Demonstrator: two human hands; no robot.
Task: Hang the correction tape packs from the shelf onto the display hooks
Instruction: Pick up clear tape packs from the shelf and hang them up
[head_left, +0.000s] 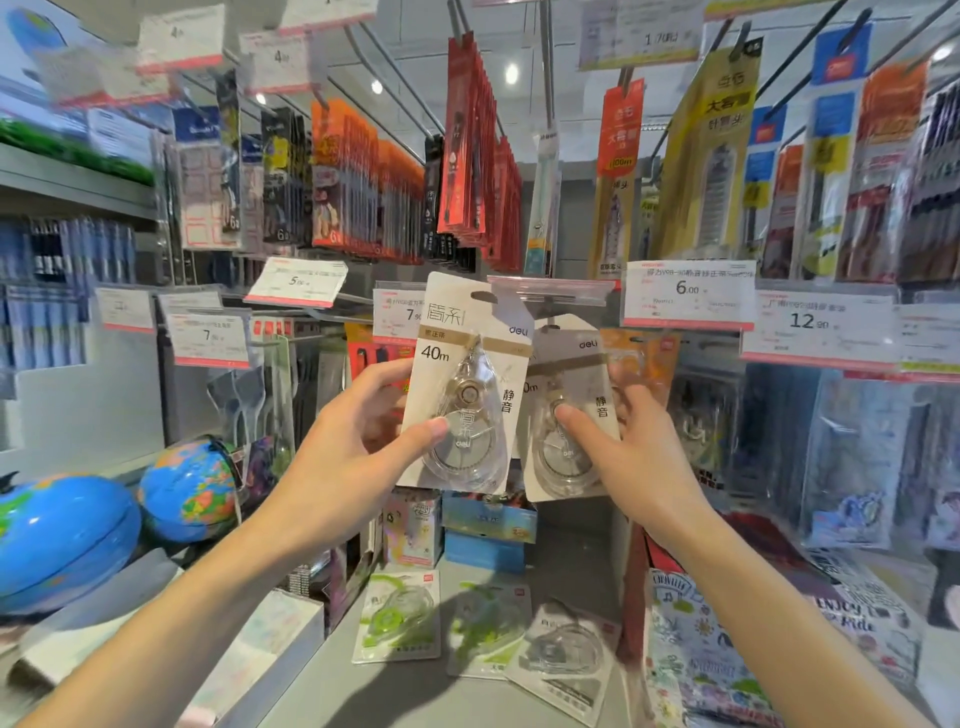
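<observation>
Nearest the viewer, three correction tape packs are lying flat on the grey shelf (467, 701), close to its front edge: a green-wheeled pack (397, 618) at the left, a second green pack (488, 631) just beside it, and a clear-wheeled pack (563, 660) at the right, overlapping the second one's edge. Two globes (67, 530) are sitting toward the shelf's left side, and a printed bag (696, 654) is resting toward its right.

Above the shelf, the left hand (353, 447) is holding a beige 40m pack (465, 384) upright, thumb pressing on the front of its clear blister and fingers curling behind the card. The right hand (618, 441) is gripping a second beige pack (569, 410) in the same manner, thumb lying on the blister and fingers wrapping behind its right edge. The two packs are sitting side by side, the left one overlapping the other's left edge.

Just behind their tops, a display hook with a clear label holder (550, 293) is projecting forward; whether either pack is hanging on it cannot be told. Price tags (688, 293) and rows of hanging stationery are filling the background.
</observation>
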